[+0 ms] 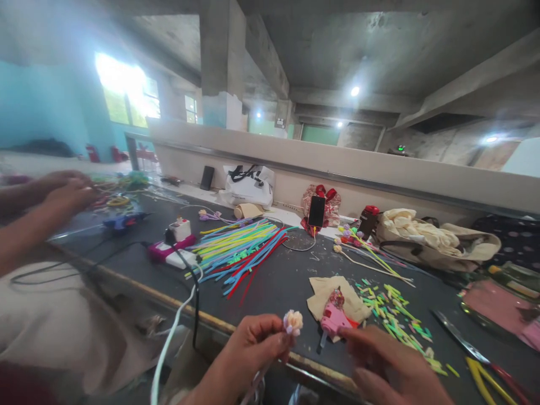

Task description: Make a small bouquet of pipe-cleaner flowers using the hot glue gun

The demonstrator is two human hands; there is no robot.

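Observation:
My left hand (253,344) pinches a small cream and pink pipe-cleaner flower (293,322) by its stem, at the near edge of the dark table (287,281). Just to the right of the flower, my right hand (388,368) holds nothing, its fingers loosely spread. It reaches toward a pink glue gun (333,319) lying on a beige cloth (331,295). Cut green and yellow pipe-cleaner bits (396,318) lie scattered to the right of the cloth.
A bundle of coloured pipe cleaners (240,247) lies mid-table beside a power strip (172,250) with cables. A phone (316,211), bags (434,239) and finished flower stems (363,247) sit farther back. Scissors (485,360) lie at the right. Another person's hands (63,194) work at the left.

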